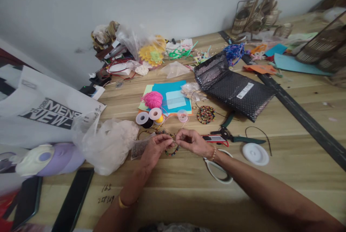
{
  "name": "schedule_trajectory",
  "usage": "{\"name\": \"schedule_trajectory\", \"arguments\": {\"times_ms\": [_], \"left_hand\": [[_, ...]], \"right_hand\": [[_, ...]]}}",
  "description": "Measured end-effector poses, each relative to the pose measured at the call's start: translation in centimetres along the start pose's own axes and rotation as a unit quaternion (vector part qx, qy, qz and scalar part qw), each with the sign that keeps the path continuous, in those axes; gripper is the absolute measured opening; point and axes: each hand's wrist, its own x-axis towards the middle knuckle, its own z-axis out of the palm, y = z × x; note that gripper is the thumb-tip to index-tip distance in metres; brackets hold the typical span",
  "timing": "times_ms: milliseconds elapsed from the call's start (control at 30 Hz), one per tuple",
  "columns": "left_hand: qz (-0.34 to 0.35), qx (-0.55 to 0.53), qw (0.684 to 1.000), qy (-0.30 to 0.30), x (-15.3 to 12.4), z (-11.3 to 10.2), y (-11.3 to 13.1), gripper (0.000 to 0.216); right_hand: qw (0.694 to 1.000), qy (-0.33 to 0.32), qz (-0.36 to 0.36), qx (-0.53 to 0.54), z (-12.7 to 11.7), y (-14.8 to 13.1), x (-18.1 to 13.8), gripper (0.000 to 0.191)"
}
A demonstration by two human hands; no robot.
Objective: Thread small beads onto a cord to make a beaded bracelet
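Observation:
My left hand (159, 145) and my right hand (193, 141) meet above the table, each closed in a pinch, fingertips nearly touching. A small bracelet of multicoloured beads (172, 152) hangs in a loop just below the fingertips, gripped at its ends; the thin cord is too fine to make out. Beside my left hand lies a clear bag of small beads (139, 149). Under my right wrist, white-handled scissors (220, 172) are partly covered by the arm. A red utility knife (216, 139) rests just beyond that wrist. Coiled beaded strands (205, 114) lie farther back.
Spools of black thread (144, 119) and yellow thread (156, 115) stand near pink yarn (152, 100). Pliers (238, 138), a white spool (255, 154) and a black bubble mailer (235, 87) lie right. A plastic bag (108, 143) and phones (72, 199) are at left.

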Motion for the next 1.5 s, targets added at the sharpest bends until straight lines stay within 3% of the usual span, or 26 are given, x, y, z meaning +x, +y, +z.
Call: {"name": "schedule_trajectory", "arguments": {"times_ms": [667, 1500], "left_hand": [[-0.002, -0.013, 1.000, -0.012, -0.01, -0.03, -0.14, 0.021], [0.012, 0.027, 0.999, -0.019, 0.40, -0.43, -0.98, 0.019]], "right_hand": [[1.000, -0.007, -0.009, -0.016, -0.13, 0.35, 0.00, 0.025], [0.995, -0.004, 0.011, 0.097, 0.21, 0.35, 0.28, 0.032]]}}
